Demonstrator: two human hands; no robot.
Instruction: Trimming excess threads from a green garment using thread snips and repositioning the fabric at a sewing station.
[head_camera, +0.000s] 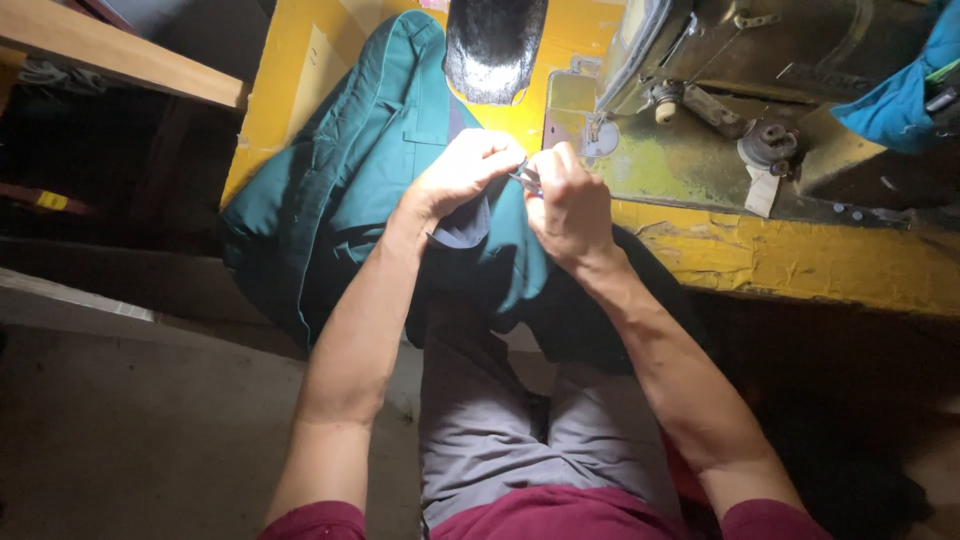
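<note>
A yellow tabletop (800, 262), its paint worn and chipped, runs from the top centre of the frame down to the right edge; on it, in the upper right, sits a grimy sewing machine (760, 60) of dull metal with stained greenish patches, and a bright blue cloth (895, 95) hangs in at the upper right corner; a plain wooden plank (110, 55) crosses the upper left corner, with dark shadow under it.

The teal garment (340, 190) is the largest thing in hand; it is a sturdy, plain-woven cloth, deep green-blue, with stitched seams and a flat panel showing near the top centre; it drapes off the tabletop's left edge from the top centre of the frame down to the middle, bunched in heavy folds on the left, its lower end falling onto the person's lap; a greyish lining or underside (462, 228) shows in a small fold just below the hands.

Both forearms reach up from the bottom of the frame and meet in the middle, just above the garment; the left hand (462, 172) is curled, its fingertips pinching an edge of the cloth; the right hand (568, 200) is closed beside it, touching it, gripping a small metal tool (526, 178), too small to tell what kind.
</note>
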